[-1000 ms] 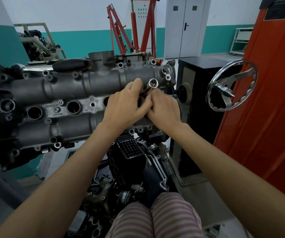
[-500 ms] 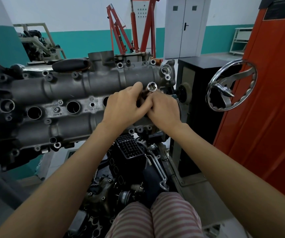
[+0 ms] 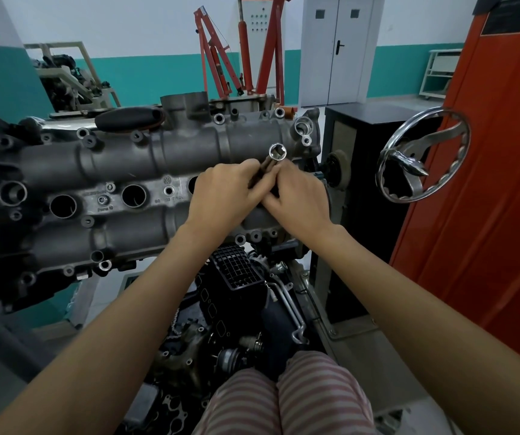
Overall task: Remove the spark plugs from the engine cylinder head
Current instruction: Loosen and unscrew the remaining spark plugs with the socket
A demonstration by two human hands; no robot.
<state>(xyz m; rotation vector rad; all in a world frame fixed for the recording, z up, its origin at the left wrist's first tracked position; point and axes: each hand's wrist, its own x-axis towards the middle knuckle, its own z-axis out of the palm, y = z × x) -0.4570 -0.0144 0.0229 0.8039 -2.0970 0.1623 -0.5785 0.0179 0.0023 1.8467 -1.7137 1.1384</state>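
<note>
The grey cylinder head (image 3: 120,164) lies across the stand in front of me, with a row of round spark plug wells (image 3: 133,195) along its middle. Over the rightmost well my left hand (image 3: 224,196) and my right hand (image 3: 296,199) both grip a long spark plug socket (image 3: 275,157). Its shiny open end points up and toward me, tilted right. The lower part of the socket and the well beneath it are hidden by my fingers. No spark plug shows.
A chrome handwheel (image 3: 421,158) juts from the black stand (image 3: 355,171) at right, beside an orange cabinet (image 3: 487,183). Black engine parts (image 3: 236,271) hang below my hands. A red engine hoist (image 3: 246,54) stands behind the head.
Both hands have drawn the socket slightly higher, so more of its dark shaft shows between the fingers. The left thumb has shifted along the shaft.
</note>
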